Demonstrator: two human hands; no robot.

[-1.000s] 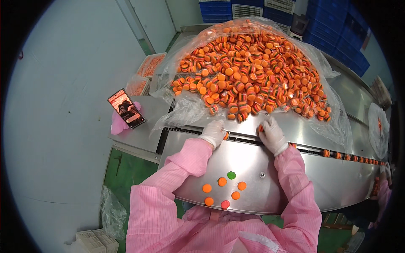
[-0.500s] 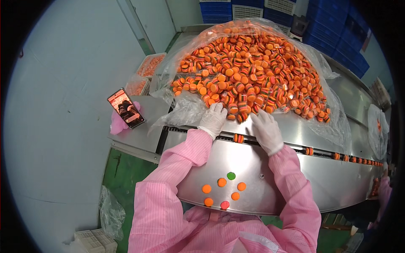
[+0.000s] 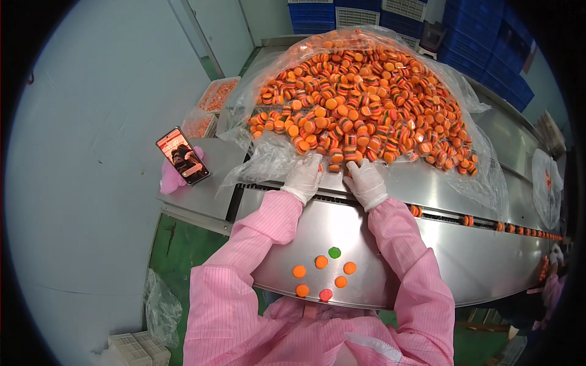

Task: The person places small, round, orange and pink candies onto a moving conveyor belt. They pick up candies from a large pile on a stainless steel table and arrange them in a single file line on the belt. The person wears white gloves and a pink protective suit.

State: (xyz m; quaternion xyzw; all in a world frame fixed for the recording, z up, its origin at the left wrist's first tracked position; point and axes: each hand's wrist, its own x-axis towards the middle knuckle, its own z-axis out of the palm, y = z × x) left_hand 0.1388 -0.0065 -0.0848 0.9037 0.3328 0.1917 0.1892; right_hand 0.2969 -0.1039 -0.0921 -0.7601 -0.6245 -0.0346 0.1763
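Note:
A large heap of burger-shaped candies [image 3: 360,104], orange with red and green layers, lies on a clear plastic sheet [image 3: 268,155]. At its near edge are both my white-gloved hands. My left hand [image 3: 303,177] is closed round a burger-shaped candy [image 3: 320,166] whose edge shows at the fingertips. To its right, my right hand [image 3: 367,184] has bent fingers drawn together at the heap; whatever is between them is hidden. A single candy [image 3: 335,168] lies between the hands. Beneath my wrists runs a narrow conveyor channel [image 3: 332,199] with spaced candies [image 3: 468,220] standing in it.
Loose orange discs [image 3: 321,261], a green one [image 3: 334,252] and a pink one [image 3: 326,295] lie on the near steel table [image 3: 464,262]. At left, a phone [image 3: 182,156] leans on a pink bundle. Tubs [image 3: 220,94] and blue crates [image 3: 476,43] stand behind. Another person's hand [image 3: 556,255] is far right.
My right hand has moved left and its fingers have drawn together. My left hand has shifted slightly back and closed on a candy. Candies in the channel have travelled right.

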